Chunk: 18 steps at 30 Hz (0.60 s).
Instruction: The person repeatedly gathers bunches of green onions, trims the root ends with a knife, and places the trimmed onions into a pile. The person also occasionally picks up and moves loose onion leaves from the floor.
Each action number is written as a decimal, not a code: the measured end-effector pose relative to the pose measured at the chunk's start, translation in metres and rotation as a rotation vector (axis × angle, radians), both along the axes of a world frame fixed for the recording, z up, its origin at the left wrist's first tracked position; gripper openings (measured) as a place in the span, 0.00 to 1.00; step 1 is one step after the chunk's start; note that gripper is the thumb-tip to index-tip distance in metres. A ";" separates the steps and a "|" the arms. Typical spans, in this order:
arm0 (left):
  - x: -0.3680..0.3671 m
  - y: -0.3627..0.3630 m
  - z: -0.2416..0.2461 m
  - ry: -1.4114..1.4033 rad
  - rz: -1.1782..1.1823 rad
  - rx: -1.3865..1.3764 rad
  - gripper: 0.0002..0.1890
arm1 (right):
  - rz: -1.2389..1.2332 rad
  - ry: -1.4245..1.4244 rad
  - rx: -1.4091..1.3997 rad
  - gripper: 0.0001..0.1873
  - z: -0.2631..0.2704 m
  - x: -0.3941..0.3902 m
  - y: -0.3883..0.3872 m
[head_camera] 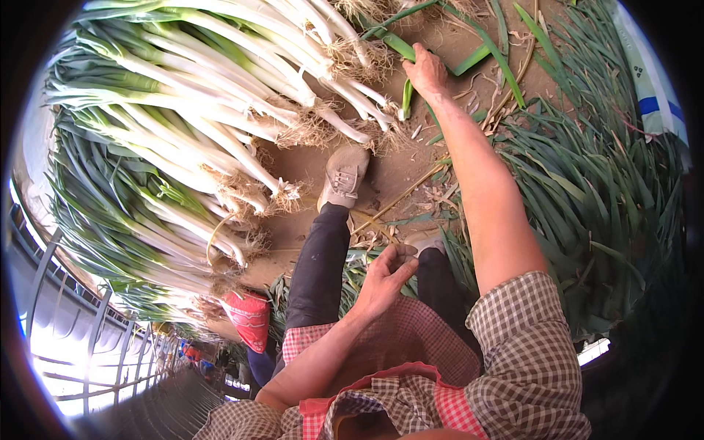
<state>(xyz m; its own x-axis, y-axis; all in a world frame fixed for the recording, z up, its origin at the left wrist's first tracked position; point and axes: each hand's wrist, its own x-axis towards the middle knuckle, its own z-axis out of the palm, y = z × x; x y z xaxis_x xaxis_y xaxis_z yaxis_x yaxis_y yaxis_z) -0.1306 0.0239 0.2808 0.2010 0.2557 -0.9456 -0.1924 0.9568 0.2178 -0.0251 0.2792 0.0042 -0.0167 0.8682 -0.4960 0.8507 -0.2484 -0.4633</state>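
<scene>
My right hand reaches forward over the bare soil, its fingers closed on a broad green leaf of a leek-like onion. The leaf is bent and shows on both sides of the hand. To the left of it lie long green onions with white shafts, their roots turned towards me. Low over my lap, my left hand has curled fingers, the thumb close to the fingertips. A thin yellowish strip passes just beyond it; whether the hand holds it is unclear.
Cut green leaves are heaped on the right beside a pale blue-and-white sheet. My shoe rests by the roots. Another person's red-sleeved arm shows at lower left, near metal framing. Dry scraps litter the soil.
</scene>
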 end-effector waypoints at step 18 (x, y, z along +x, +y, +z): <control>0.002 0.012 0.005 -0.058 -0.007 0.012 0.15 | -0.341 -0.339 -0.128 0.66 -0.023 0.168 0.084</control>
